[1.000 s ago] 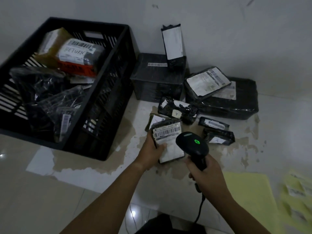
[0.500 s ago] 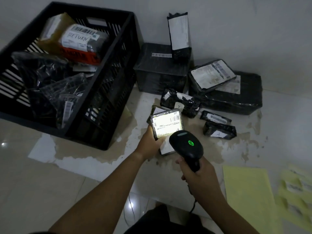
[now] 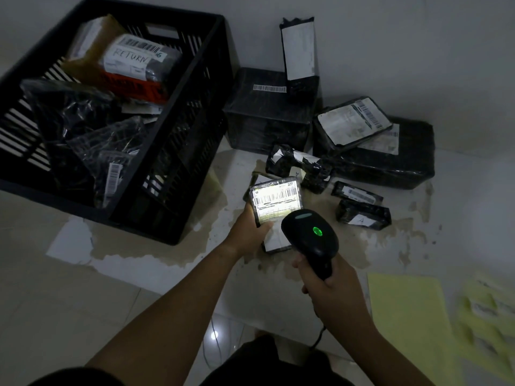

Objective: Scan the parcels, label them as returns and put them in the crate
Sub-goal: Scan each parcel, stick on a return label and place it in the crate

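A small black plastic-wrapped parcel [image 3: 276, 203] is tilted up off the floor, its white barcode label lit bright, just ahead of a black handheld scanner [image 3: 309, 235] showing a green light. The black slatted plastic crate [image 3: 181, 162] at left holds wrapped parcels, among them a grey parcel marked RETURN [image 3: 133, 59].

One crate [image 3: 181, 162], one scanner [image 3: 309, 232], two yellow sheets [image 3: 404, 316], nine parcels [image 3: 267, 112] outside the crate.
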A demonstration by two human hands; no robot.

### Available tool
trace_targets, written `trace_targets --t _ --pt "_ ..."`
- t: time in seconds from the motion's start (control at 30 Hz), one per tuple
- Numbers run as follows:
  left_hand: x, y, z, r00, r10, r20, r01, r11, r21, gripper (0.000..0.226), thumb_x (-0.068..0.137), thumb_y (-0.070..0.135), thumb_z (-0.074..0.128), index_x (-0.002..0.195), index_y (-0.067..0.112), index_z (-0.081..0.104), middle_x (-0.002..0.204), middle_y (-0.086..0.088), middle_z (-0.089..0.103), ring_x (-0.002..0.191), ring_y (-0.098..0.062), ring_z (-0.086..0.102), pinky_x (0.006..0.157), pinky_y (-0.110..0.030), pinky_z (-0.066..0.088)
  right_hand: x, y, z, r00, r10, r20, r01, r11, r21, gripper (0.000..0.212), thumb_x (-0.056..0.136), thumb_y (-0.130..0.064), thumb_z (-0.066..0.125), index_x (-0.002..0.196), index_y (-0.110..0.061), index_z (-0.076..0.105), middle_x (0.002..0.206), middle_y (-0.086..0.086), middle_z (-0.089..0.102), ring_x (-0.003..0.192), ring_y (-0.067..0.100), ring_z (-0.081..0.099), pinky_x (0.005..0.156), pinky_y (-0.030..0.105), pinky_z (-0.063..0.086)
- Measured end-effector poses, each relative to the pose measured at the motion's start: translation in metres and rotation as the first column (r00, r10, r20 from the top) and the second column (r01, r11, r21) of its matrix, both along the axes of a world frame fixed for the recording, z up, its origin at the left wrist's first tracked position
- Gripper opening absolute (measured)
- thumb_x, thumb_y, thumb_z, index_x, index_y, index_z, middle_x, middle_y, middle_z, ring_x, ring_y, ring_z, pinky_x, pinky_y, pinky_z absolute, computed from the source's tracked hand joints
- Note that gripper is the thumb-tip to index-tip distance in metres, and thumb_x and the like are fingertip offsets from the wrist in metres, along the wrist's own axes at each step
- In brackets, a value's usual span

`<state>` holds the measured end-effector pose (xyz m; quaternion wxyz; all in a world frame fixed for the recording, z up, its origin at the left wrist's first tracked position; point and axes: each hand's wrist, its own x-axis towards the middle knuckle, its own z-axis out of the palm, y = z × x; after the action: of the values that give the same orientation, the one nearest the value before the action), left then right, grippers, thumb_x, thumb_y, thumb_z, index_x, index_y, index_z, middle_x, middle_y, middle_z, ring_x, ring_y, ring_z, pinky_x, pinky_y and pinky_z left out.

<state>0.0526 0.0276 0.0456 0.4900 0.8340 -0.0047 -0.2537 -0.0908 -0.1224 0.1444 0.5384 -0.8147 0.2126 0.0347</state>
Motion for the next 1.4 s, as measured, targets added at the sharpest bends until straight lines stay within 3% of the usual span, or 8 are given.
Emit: trace_targets --t 0.5,0.63,0.7,0.77,0.97,1.07,1.17,1.4 --pt "0.004 0.000 0.006 0.998 -0.049 -0.028 0.048 0.998 -0.041 0.062 0.098 0.010 0.059 0.151 0.019 0.028 0.145 0.001 0.054 0.133 -0.014 0.049 0.113 -0.032 0.039 -0.009 -0.005 0.013 1.000 -0.022 0.001 0.022 1.000 -0.002 0.018 0.089 -0.018 0.071 0.081 -0.002 0.065 0.061 0.016 0.061 0.058 0.025 0.059 0.048 0.018 0.037" --pt "0.003 -0.003 0.015 0.991 -0.116 -0.060 0.112 0.992 -0.060 0.068 0.097 0.010 0.061 0.154 0.023 0.026 0.145 0.005 0.053 0.132 -0.011 0.049 0.112 -0.030 0.039 -0.008 -0.009 0.012 0.995 -0.100 -0.026 0.103 0.987 0.123 0.015 0.092 -0.025 0.068 0.086 -0.013 0.061 0.066 0.018 0.057 0.051 0.022 0.050 0.050 0.034 0.041" --pt "-0.001 -0.005 0.018 0.970 -0.213 -0.121 0.204 0.975 -0.085 0.073 0.096 0.015 0.064 0.155 0.022 0.021 0.145 0.006 0.052 0.132 -0.011 0.050 0.113 -0.032 0.040 -0.005 -0.023 0.006 0.977 -0.205 -0.054 0.212 0.957 0.197 0.004 0.097 -0.018 0.059 0.097 -0.019 0.055 0.072 0.017 0.056 0.057 0.020 0.052 0.050 0.034 0.043" --pt "-0.009 -0.010 0.020 0.945 -0.270 -0.183 0.258 0.962 -0.087 0.077 0.096 0.022 0.066 0.154 0.021 0.016 0.144 0.006 0.051 0.130 -0.011 0.052 0.114 -0.036 0.041 0.000 -0.049 -0.006 0.938 -0.331 -0.107 0.346 0.914 0.213 0.009 0.099 -0.013 0.049 0.108 -0.015 0.049 0.082 0.017 0.057 0.071 0.023 0.054 0.056 0.032 0.046" --pt "-0.042 -0.040 0.014 0.919 -0.319 -0.231 0.315 0.947 -0.054 0.068 0.097 0.027 0.065 0.151 0.021 0.025 0.143 0.006 0.052 0.128 -0.010 0.051 0.110 -0.031 0.042 0.012 -0.140 -0.054 0.829 -0.515 -0.217 0.537 0.842 0.055 0.048 0.102 -0.023 0.050 0.144 -0.015 0.027 0.111 0.015 0.056 0.091 0.030 0.057 0.067 0.040 0.047" --pt "-0.053 -0.058 0.011 0.918 -0.320 -0.234 0.322 0.946 -0.032 0.063 0.099 0.025 0.063 0.152 0.022 0.029 0.142 0.006 0.053 0.126 -0.008 0.050 0.107 -0.029 0.042 0.020 -0.168 -0.076 0.828 -0.515 -0.223 0.529 0.849 0.003 0.059 0.098 -0.025 0.059 0.146 -0.010 0.027 0.117 0.014 0.056 0.098 0.031 0.058 0.077 0.040 0.047" --pt "-0.062 -0.075 0.007 0.922 -0.314 -0.226 0.317 0.948 -0.024 0.055 0.099 0.022 0.062 0.149 0.020 0.039 0.140 0.004 0.057 0.128 -0.012 0.054 0.111 -0.037 0.044 0.028 -0.186 -0.093 0.829 -0.517 -0.214 0.526 0.850 -0.020 0.065 0.093 -0.027 0.068 0.144 -0.007 0.033 0.126 0.015 0.059 0.104 0.030 0.060 0.084 0.040 0.051" --pt "-0.070 -0.096 -0.006 0.913 -0.324 -0.246 0.334 0.943 -0.002 0.042 0.099 0.018 0.061 0.141 0.020 0.053 0.135 0.003 0.063 0.123 -0.010 0.059 0.111 -0.037 0.046 0.038 -0.201 -0.124 0.850 -0.502 -0.159 0.487 0.864 -0.125 0.066 0.087 -0.029 0.076 0.138 -0.004 0.041 0.132 0.016 0.059 0.117 0.031 0.059 0.082 0.025 0.041"
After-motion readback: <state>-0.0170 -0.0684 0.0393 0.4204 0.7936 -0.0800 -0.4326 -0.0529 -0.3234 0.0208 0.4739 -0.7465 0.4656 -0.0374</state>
